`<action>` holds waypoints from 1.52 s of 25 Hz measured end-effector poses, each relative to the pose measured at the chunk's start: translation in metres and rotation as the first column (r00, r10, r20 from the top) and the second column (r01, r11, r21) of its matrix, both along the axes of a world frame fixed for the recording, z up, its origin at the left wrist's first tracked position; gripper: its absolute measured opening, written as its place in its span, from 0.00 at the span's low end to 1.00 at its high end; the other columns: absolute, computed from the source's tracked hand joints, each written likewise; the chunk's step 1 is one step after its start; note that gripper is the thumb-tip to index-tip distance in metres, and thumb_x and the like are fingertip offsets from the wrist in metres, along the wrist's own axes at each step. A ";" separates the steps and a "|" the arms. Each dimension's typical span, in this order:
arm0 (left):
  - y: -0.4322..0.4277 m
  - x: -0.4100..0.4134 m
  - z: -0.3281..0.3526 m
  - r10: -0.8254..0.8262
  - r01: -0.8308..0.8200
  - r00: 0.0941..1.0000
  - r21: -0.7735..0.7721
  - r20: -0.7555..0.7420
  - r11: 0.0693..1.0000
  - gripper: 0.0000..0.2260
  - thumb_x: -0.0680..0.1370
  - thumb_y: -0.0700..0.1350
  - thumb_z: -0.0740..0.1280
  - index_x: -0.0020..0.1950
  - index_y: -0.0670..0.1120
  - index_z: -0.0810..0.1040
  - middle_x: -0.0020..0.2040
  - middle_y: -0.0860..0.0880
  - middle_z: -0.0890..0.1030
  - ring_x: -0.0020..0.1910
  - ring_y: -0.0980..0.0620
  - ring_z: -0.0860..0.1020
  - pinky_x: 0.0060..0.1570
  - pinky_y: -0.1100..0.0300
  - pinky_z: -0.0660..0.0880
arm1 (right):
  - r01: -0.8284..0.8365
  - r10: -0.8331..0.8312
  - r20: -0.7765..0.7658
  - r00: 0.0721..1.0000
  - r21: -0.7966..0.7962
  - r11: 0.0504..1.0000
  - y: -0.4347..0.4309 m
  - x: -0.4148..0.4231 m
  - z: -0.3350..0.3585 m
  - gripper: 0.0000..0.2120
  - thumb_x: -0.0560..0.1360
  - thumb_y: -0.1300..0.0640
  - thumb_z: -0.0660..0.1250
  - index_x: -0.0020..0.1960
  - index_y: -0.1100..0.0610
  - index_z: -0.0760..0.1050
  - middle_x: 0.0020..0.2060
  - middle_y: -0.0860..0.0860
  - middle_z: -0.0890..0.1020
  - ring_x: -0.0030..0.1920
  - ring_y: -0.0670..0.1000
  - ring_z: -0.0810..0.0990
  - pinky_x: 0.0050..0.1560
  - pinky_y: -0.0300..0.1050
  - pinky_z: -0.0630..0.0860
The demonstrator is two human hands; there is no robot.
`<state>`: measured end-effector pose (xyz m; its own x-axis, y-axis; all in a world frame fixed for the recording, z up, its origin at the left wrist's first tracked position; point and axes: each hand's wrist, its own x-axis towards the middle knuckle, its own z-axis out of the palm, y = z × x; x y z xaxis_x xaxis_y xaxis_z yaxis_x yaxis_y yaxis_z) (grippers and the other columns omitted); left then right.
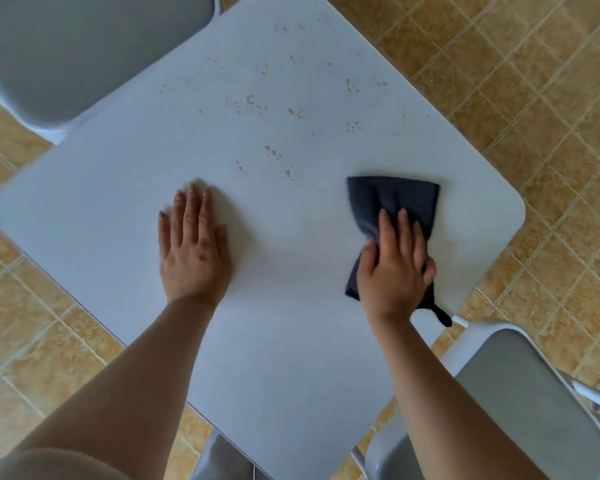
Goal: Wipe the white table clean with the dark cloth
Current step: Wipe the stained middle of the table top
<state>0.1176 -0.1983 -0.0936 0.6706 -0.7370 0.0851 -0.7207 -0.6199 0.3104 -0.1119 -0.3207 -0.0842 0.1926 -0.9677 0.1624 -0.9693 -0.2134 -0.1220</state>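
Note:
The white table (118,188) fills the middle of the head view, set cornerwise. Several tan crumbs and smears (250,103) dot its far half, the nearest (291,173) just left of the cloth. The dark cloth (394,202) lies spread on the table near the right corner, its hanging loop trailing off the near edge. My right hand (394,266) presses down on the cloth's near half, fingers curled over it. My left hand (193,249) rests flat on the bare tabletop to the left, fingers together, holding nothing.
A grey-seated chair (66,53) stands at the far left, tucked against the table. Another grey-seated white chair (520,400) stands at the near right, close to my right forearm. Tan tiled floor (534,98) surrounds the table.

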 end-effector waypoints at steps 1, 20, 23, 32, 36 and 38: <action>0.000 0.000 0.000 -0.003 0.003 1.000 -0.007 -0.002 1.000 0.24 0.82 0.47 0.53 0.78 0.42 0.58 0.78 0.44 0.58 0.77 0.45 0.55 0.76 0.47 0.48 | 0.085 -0.085 0.009 0.996 0.012 0.996 -0.009 0.007 -0.001 0.21 0.79 0.50 0.60 0.72 0.46 0.70 0.74 0.49 0.70 0.73 0.54 0.69 0.62 0.57 0.69; 0.010 0.055 0.000 -0.038 0.038 0.999 0.053 -0.001 0.998 0.25 0.83 0.48 0.51 0.78 0.41 0.55 0.78 0.44 0.56 0.78 0.49 0.53 0.76 0.49 0.47 | 0.046 -0.045 0.045 0.998 -0.033 0.998 0.001 0.118 -0.005 0.20 0.79 0.50 0.60 0.71 0.47 0.71 0.73 0.51 0.71 0.72 0.56 0.70 0.61 0.59 0.70; 0.011 0.055 0.001 -0.047 0.047 0.999 0.057 -0.006 0.997 0.25 0.83 0.48 0.49 0.79 0.41 0.54 0.79 0.45 0.56 0.78 0.49 0.53 0.76 0.50 0.47 | -0.087 0.090 0.089 0.992 -0.035 0.996 0.004 0.166 -0.004 0.20 0.78 0.50 0.61 0.70 0.47 0.73 0.73 0.52 0.72 0.72 0.56 0.71 0.61 0.59 0.68; 0.007 0.055 0.002 -0.023 0.022 1.000 0.017 0.010 1.000 0.24 0.82 0.47 0.51 0.77 0.40 0.60 0.77 0.44 0.61 0.77 0.47 0.58 0.75 0.49 0.51 | -0.281 0.279 -0.042 0.959 -0.057 0.958 0.034 0.090 0.003 0.20 0.79 0.50 0.61 0.71 0.45 0.72 0.73 0.47 0.71 0.73 0.52 0.70 0.62 0.54 0.68; -0.013 0.053 0.010 0.032 -0.033 0.998 -0.023 -0.062 0.999 0.24 0.81 0.47 0.50 0.76 0.40 0.62 0.76 0.43 0.64 0.76 0.45 0.59 0.75 0.48 0.52 | -0.023 0.023 0.020 1.000 0.000 1.000 -0.021 0.114 0.003 0.21 0.78 0.51 0.60 0.71 0.47 0.72 0.73 0.50 0.71 0.73 0.55 0.69 0.61 0.58 0.69; -0.039 0.050 0.014 -0.013 0.010 0.998 -0.040 -0.064 0.999 0.24 0.82 0.47 0.49 0.77 0.39 0.60 0.77 0.43 0.62 0.76 0.46 0.58 0.76 0.49 0.50 | 0.011 -0.015 0.073 0.997 0.056 0.998 -0.041 0.146 0.005 0.22 0.77 0.51 0.59 0.71 0.48 0.72 0.74 0.52 0.71 0.73 0.56 0.68 0.63 0.61 0.68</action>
